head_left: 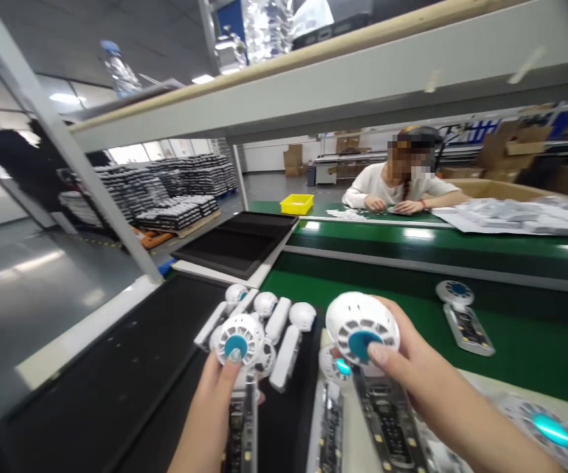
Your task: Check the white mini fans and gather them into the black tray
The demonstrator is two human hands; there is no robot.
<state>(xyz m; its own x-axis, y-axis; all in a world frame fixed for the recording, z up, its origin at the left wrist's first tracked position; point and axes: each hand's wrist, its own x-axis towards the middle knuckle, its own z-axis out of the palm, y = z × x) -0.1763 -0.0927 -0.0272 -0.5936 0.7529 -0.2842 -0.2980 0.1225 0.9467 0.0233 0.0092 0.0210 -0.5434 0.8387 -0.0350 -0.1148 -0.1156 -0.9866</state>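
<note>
left hand (210,407) reaches up, fingers grasping a round white slotted fan head with teal hub (238,339); right hand (412,368) fingers clasp another white fan head (361,326).

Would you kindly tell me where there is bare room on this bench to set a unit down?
The green belt lies bare between the pile of white parts and the lone unit. The black mat left of the left hand is bare too. It is crowded around both hands, where the right hand grips a fan unit.
</note>
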